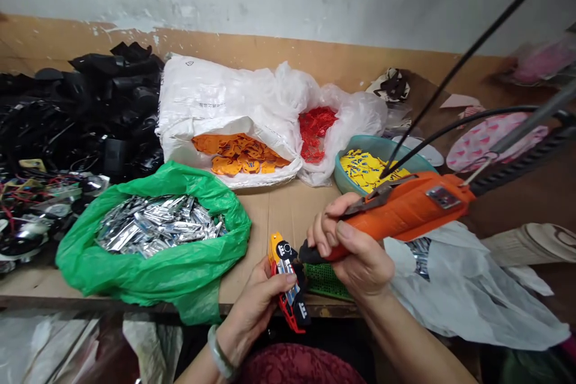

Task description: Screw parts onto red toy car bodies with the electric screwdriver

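My left hand (258, 291) grips a small toy-like assembly (288, 282) of yellow, black, silver and red plastic parts, thumb pressed on its silver middle. My right hand (355, 246) is wrapped round an orange electric screwdriver (405, 207), held nearly level with its dark nose pointing left. That nose is right beside the assembly's black upper part; whether the bit touches it I cannot tell. Under the screwdriver, partly hidden by my right hand, a green perforated tray (326, 282) sits at the table's front edge.
A green bag (157, 276) of silver parts lies left. Behind are a white sack (216, 90) of orange parts, a clear bag (355, 108) of red parts and a teal basin (344, 174) of yellow parts. Black parts (117, 96) heap far left. Cables hang at right above a white bag (472, 294).
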Tool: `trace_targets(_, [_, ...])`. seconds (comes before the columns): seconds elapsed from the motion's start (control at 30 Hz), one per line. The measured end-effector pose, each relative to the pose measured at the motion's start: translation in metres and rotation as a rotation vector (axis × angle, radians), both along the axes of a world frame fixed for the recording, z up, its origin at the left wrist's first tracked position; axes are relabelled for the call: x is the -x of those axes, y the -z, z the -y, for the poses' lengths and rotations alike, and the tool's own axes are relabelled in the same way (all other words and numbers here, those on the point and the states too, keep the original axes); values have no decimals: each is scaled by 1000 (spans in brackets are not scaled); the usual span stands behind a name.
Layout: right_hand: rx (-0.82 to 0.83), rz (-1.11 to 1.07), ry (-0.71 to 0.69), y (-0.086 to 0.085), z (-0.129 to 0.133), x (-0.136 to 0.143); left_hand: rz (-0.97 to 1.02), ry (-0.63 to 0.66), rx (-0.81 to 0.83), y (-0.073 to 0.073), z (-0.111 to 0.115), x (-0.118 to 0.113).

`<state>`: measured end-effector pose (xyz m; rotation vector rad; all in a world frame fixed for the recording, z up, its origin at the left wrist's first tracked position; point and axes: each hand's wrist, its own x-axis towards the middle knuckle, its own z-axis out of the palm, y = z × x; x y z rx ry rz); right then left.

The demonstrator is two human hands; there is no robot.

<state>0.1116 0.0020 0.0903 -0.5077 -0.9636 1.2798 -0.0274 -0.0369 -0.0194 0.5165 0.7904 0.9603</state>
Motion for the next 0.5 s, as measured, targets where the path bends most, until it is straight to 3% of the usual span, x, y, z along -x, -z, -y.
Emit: trace_targets(0.5, [9, 38, -9, 9, -2, 2, -13, 2, -9, -9, 0, -1])
